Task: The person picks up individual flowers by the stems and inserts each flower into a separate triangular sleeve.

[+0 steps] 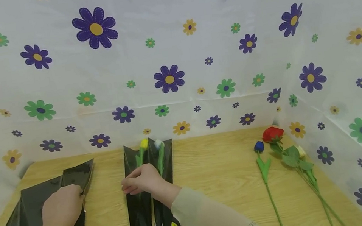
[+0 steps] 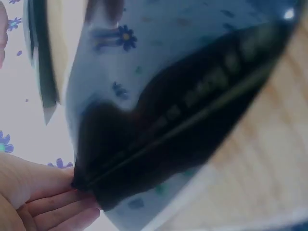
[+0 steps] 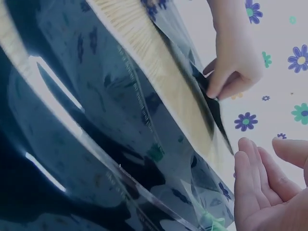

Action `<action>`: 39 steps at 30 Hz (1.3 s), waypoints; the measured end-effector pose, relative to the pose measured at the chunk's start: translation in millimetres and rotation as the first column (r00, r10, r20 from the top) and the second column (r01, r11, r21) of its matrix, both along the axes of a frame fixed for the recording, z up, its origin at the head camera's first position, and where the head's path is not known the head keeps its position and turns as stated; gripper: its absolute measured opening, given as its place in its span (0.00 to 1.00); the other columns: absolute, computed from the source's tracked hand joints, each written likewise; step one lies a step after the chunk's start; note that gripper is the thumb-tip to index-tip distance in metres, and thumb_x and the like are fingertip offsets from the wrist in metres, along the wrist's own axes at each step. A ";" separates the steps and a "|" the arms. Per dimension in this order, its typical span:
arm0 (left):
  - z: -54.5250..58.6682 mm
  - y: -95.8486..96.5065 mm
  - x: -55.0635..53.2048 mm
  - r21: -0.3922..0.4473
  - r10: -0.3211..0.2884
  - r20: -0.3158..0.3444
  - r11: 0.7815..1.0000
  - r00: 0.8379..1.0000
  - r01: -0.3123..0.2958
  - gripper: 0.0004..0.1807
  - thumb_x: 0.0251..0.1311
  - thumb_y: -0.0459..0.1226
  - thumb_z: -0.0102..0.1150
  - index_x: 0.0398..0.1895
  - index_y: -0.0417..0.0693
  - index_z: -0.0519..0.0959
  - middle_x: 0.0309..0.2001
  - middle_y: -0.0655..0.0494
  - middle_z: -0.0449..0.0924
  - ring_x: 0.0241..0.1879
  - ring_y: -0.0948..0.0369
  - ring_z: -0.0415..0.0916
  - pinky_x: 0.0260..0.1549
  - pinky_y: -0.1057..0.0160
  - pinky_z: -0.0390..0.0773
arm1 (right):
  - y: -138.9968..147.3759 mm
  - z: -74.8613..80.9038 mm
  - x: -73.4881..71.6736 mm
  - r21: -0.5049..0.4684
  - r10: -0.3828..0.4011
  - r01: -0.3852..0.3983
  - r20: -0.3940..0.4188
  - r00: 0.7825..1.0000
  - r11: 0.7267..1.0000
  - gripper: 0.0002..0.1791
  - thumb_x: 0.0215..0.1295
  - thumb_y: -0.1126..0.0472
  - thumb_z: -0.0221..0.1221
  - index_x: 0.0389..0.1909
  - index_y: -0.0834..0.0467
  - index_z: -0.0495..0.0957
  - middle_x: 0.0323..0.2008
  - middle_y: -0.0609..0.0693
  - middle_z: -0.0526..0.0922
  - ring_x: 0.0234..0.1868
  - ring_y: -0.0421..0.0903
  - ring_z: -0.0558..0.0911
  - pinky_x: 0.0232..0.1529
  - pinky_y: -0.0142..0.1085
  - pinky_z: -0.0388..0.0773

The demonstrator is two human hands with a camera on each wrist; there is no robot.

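My left hand pinches the edge of a glossy black flower sleeve at the left of the table. In the left wrist view, the thumb and fingers of that hand meet at the sleeve's corner. My right hand holds nothing and hovers over two narrow black sleeves. Its fingers are extended with the thumb apart in the right wrist view. One narrow sleeve contains a yellow tulip; beside it, the other contains a pale tulip.
A blue tulip lies to the right on the wooden table. Farther right are a red rose and a whitish flower on long green stems. Flower-patterned white sheeting stands behind and at the sides.
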State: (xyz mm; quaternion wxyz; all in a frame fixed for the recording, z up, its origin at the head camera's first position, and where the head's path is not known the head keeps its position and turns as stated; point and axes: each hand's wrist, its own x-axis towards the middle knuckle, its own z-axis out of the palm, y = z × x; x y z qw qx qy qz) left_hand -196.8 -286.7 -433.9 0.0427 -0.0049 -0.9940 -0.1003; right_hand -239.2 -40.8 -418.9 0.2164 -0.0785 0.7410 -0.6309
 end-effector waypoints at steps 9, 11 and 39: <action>12.0 76.7 14.9 -0.164 -0.208 -0.374 0.974 0.904 0.156 0.06 0.60 0.24 0.71 0.32 0.44 0.87 0.19 0.52 0.81 0.15 0.64 0.66 0.12 0.63 0.64 | 26.2 3.0 -8.6 -0.151 -0.096 0.110 0.093 0.991 0.982 0.25 0.74 0.49 0.67 0.56 0.69 0.85 0.48 0.63 0.92 0.52 0.55 0.92 0.53 0.41 0.90; 15.4 91.8 21.0 -0.230 -0.266 -0.417 0.956 0.869 0.182 0.09 0.57 0.23 0.73 0.34 0.44 0.87 0.21 0.52 0.83 0.15 0.64 0.66 0.11 0.63 0.65 | 30.8 6.0 -10.0 -0.174 -0.144 0.163 0.115 0.983 0.971 0.28 0.73 0.47 0.67 0.56 0.70 0.84 0.48 0.64 0.91 0.52 0.55 0.92 0.54 0.42 0.90; -4.0 126.6 32.4 -0.414 -0.612 -0.477 0.790 0.631 0.452 0.24 0.43 0.24 0.82 0.48 0.44 0.91 0.49 0.51 0.93 0.47 0.57 0.92 0.42 0.58 0.91 | 132.7 23.3 -0.2 0.117 -0.259 0.257 0.001 0.966 0.959 0.16 0.73 0.59 0.65 0.50 0.68 0.88 0.58 0.60 0.86 0.45 0.45 0.88 0.59 0.48 0.87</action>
